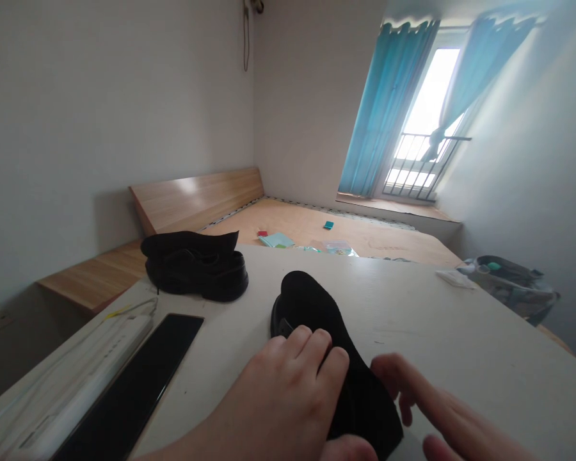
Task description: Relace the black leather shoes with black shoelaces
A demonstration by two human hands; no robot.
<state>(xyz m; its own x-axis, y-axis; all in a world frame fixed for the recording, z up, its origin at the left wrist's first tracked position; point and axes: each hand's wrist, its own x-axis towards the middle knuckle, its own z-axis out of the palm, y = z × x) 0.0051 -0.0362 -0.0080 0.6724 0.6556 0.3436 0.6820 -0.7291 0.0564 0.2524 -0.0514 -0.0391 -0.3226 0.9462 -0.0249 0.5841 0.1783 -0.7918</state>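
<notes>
The left hand lies across the middle of a black shoe and the black insole on top of it, with its fingers bent and drawn close together. Its fingertips are tucked out of sight, so from where I stand I cannot tell whether they pinch the shoe, the insole or both. The right hand is loosely spread, thumb well apart from the fingers, its forefinger at the insole's right edge; whether it touches or is just beside it, I cannot make out.

To my mind, this step wants the left hand to steady the shoe while the right works only along the rim of the insole. A light touch on both edges would serve better than a hard squeeze, since the insole looks thin and could crease or twist. Its long line is best kept in line with the shoe beneath, so that neither end swings out sideways.

The insole lies between the two hands: its rounded far end reaches beyond the left hand's knuckles, and its near end comes back toward the person, just left of the right hand. The shoe shows mostly at the far left side, under the insole. Both are on the white table, with a second shoe farther off to the left, well apart from either hand.
</notes>
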